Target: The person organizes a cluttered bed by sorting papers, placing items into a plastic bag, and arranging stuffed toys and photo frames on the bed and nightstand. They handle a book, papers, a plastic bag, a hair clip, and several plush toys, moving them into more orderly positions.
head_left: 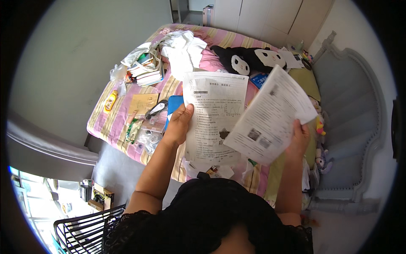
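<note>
Extending rightward from the left hand (pixel 179 123) is printed paper (pixel 213 114).

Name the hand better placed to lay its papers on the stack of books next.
Probably the left: the left hand, gripping printed papers, is nearer the stack of books. The right hand holds other papers farther away, toward the headboard, and would likely have to cross past the left.

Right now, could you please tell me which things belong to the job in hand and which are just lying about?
In hand:
left papers, in the left hand
right papers, in the right hand

Lying about:
stacked books
white cloth
plush toys
</note>
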Motion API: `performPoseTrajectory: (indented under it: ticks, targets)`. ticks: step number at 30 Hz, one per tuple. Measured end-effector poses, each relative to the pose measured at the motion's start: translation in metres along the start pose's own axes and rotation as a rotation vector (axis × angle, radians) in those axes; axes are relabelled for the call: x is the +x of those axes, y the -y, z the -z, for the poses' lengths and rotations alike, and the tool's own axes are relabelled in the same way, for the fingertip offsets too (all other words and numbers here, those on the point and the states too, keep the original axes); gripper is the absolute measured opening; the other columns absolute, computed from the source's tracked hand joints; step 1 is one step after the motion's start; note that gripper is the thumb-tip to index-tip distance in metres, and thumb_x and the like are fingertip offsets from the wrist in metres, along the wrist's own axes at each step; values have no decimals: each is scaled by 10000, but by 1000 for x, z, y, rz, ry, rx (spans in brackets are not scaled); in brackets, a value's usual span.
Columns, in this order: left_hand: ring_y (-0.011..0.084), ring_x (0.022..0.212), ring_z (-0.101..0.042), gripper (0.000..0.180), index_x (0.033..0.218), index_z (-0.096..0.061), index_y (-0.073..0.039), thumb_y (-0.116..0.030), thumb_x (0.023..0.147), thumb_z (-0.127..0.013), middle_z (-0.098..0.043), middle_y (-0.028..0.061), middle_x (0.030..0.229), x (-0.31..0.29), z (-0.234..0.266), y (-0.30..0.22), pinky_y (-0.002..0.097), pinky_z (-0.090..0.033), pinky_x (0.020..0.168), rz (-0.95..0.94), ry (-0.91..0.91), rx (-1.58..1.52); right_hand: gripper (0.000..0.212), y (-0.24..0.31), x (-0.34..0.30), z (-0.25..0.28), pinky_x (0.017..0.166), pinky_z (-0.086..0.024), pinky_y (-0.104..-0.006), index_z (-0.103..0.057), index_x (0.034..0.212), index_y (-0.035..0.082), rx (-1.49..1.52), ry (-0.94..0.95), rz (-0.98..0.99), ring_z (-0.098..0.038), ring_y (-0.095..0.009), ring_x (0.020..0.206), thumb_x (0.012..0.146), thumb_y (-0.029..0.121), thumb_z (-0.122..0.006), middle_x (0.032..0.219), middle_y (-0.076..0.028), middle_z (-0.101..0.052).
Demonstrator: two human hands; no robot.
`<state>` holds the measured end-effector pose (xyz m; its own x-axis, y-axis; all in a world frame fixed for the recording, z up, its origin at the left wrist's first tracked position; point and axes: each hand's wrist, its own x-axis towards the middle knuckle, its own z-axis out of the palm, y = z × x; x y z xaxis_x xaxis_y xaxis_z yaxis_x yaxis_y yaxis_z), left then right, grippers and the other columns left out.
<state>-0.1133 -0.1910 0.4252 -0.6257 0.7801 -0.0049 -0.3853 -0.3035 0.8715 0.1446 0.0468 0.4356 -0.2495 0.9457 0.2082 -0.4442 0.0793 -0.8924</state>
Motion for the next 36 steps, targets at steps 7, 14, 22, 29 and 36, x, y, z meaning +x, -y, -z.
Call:
performPoseTrajectory:
  ticks: [7,14,22,29,36]
  targets:
    - [162,963,-568,378,1189,-473,-22,-282,915,-482,-579,88,1112,1,5,-17,293,-447,852,12,43,-100,228,33,-2,20,776,-460,-249,-562,1055,-64,22,-40,-26,-578,-134,867,883,83,-535,1004,-92,-610]
    - [172,978,-566,366,1168,-488,-20,-285,915,-480,-585,99,1098,2,-7,-25,307,-450,853,9,92,-173,232,32,-1,25,790,-461,-249,-565,1067,-67,-14,-39,-8,-583,-137,889,879,64,-532,1034,-109,-608]
    - [168,979,-563,396,1216,-436,-19,-278,917,-473,-568,97,1124,6,-12,-31,300,-450,851,2,132,-179,223,35,-1,18,782,-459,-246,-565,1060,-66,1,24,-52,-582,-133,873,877,57,-531,1010,-100,-610]
    - [153,913,-592,361,1131,-502,4,-290,928,-457,-603,94,1044,7,-12,-34,287,-472,807,20,105,-184,225,30,-1,20,754,-464,-242,-559,1055,-69,-24,24,-79,-579,-130,848,879,68,-531,988,-93,-609]
    - [153,934,-583,366,1144,-497,-1,-294,930,-448,-601,88,1050,4,-12,-39,291,-467,813,10,154,-150,208,29,-1,17,738,-470,-248,-565,1026,-64,-44,16,-109,-580,-130,833,876,77,-536,970,-92,-612]
